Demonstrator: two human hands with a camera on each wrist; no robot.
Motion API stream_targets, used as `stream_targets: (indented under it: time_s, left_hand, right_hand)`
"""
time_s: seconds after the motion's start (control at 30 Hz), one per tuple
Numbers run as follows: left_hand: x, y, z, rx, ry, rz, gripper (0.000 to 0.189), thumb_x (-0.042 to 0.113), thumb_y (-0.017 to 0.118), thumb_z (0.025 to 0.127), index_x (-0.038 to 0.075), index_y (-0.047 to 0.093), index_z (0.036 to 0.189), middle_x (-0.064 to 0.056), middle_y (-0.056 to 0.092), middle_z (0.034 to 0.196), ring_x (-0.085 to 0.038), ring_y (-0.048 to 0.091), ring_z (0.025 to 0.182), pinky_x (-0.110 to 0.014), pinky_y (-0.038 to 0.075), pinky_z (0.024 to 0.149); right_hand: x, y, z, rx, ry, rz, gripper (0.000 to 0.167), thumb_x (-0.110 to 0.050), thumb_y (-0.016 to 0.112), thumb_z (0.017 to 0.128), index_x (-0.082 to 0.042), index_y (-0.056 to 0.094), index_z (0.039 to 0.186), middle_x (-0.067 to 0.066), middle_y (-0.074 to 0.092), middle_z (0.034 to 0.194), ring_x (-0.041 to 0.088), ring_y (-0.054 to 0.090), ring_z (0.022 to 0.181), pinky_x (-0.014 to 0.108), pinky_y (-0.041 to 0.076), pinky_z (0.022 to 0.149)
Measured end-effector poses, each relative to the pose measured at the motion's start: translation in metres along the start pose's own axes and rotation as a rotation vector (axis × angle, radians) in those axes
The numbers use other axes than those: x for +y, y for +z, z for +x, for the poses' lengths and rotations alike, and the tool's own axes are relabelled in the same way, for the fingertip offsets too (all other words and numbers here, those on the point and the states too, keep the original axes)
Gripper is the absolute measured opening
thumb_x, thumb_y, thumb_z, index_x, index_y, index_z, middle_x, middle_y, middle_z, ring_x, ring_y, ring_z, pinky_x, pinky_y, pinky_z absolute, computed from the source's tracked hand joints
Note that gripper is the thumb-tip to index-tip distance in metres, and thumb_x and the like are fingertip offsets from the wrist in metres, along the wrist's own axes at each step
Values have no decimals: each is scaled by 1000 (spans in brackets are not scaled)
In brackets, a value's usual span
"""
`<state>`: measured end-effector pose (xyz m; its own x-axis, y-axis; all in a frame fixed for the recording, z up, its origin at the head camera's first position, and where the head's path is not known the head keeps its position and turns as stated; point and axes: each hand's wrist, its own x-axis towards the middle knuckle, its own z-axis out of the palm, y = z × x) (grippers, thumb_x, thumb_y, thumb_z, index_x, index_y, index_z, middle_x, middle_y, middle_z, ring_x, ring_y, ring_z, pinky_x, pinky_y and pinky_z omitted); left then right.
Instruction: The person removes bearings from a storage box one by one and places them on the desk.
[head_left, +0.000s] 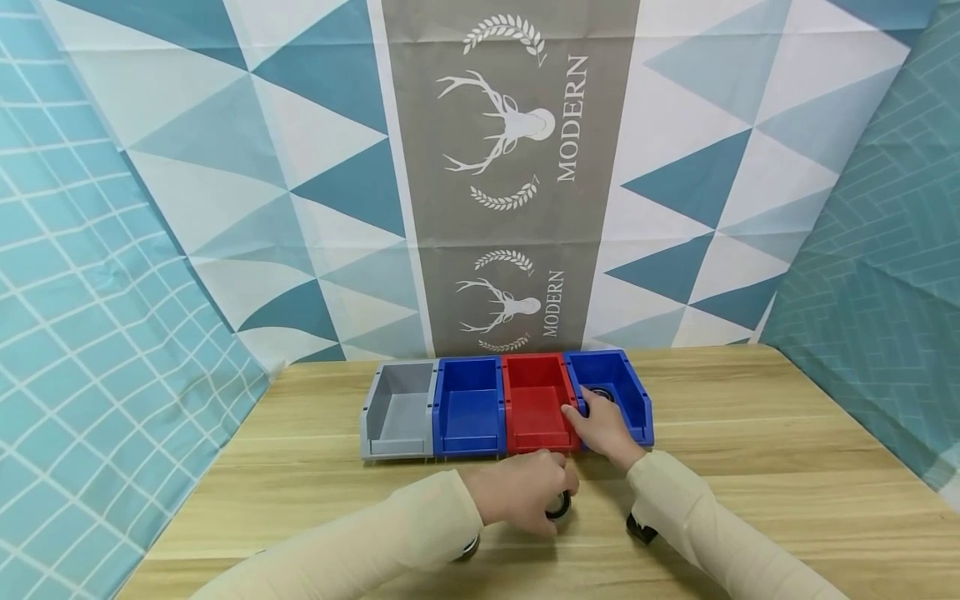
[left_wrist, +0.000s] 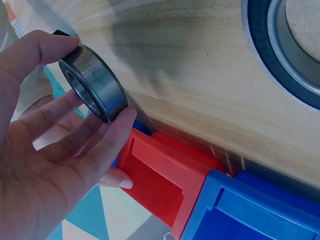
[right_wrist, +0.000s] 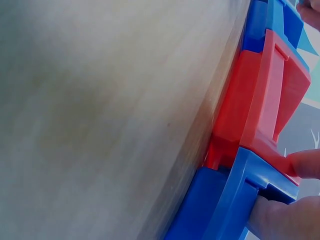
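My left hand (head_left: pixel 521 490) pinches a metal ball bearing (left_wrist: pixel 97 82) between thumb and fingertips, tilted and held above the wooden table in front of the bins. My right hand (head_left: pixel 606 429) reaches into the right-hand blue bin (head_left: pixel 643 417). Its thumb lies over the wall beside the red bin (head_left: pixel 536 433), while the other fingers go down inside the blue one. A dark ring-shaped bearing (head_left: pixel 602 392) shows in that bin by these fingers, which partly hide it. Another bearing (head_left: pixel 470 548) lies on the table, mostly covered by the left sleeve; the left wrist view shows it large.
Left of the red bin stand another blue bin (head_left: pixel 470 417) and a grey bin (head_left: pixel 401 421), all in one row at the table's (head_left: pixel 300 483) back. Behind them hangs a patterned cloth (head_left: pixel 337 167). A small black object (head_left: pixel 641 530) shows beside the right cuff.
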<state>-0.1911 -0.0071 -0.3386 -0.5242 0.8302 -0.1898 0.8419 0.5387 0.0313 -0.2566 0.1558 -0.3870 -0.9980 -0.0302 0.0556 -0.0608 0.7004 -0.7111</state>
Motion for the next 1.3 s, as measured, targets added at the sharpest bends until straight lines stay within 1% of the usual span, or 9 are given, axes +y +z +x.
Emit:
stream_targets:
  time_s: [0.1, 0.2, 0.37, 0.5, 0.73, 0.93, 1.17, 1.3]
  left_hand:
    - [2, 2, 0, -18, 17, -13, 39, 29, 82, 75, 18, 68, 109, 5, 67, 104, 2, 57, 82, -8, 49, 68]
    - [5, 3, 0, -32, 28, -6, 40, 32, 82, 75, 19, 67, 110, 6, 66, 103, 3, 55, 79, -7, 46, 64]
    - [9, 7, -2, -29, 38, 17, 40, 35, 82, 74, 22, 67, 108, 8, 64, 100, 4, 53, 76, -7, 44, 63]
    - [11, 10, -4, -25, 48, 13, 37, 33, 81, 75, 22, 66, 107, 7, 63, 96, 4, 51, 74, -7, 43, 62]
    - [11, 13, -6, -13, 73, 6, 37, 29, 82, 73, 20, 67, 106, 7, 64, 95, 5, 50, 72, -6, 41, 61]
    - [12, 14, -8, -22, 76, -8, 36, 28, 81, 74, 19, 68, 106, 7, 65, 94, 4, 49, 71, -6, 41, 61]
    - [12, 17, -8, -5, 76, 57, 37, 32, 82, 72, 21, 68, 105, 9, 65, 93, 4, 52, 74, -6, 42, 62]
    - [13, 19, -10, -17, 61, 51, 38, 33, 82, 72, 21, 68, 105, 9, 64, 94, 4, 52, 75, -6, 43, 63]
  right_hand:
    - [0, 0, 0, -6, 6, -12, 60, -24, 52, 98, 7, 32, 145, 29, 42, 145, 47, 42, 133, 57, 41, 104]
    - [0, 0, 1, -8, 12, -22, 61, -25, 52, 97, 7, 31, 145, 30, 40, 146, 47, 40, 134, 57, 40, 106]
    - [0, 0, 1, -10, 16, -22, 61, -25, 52, 97, 7, 31, 146, 29, 40, 147, 47, 39, 135, 57, 40, 106]
    - [1, 0, 0, -14, 18, -20, 61, -24, 52, 98, 6, 31, 146, 29, 40, 147, 46, 39, 135, 57, 40, 105]
    - [2, 1, 2, -14, 21, -9, 62, -25, 53, 98, 5, 30, 147, 27, 39, 148, 45, 39, 135, 57, 40, 106]
    - [2, 1, 3, -15, 20, -1, 62, -25, 52, 97, 5, 30, 147, 28, 39, 148, 46, 39, 135, 57, 41, 105]
    - [2, 0, 4, -14, 15, -3, 62, -25, 52, 97, 5, 31, 147, 27, 39, 148, 45, 39, 136, 57, 40, 106]
    - [1, 0, 3, -20, 22, -8, 62, -25, 52, 98, 6, 30, 147, 28, 38, 149, 46, 38, 136, 57, 39, 106]
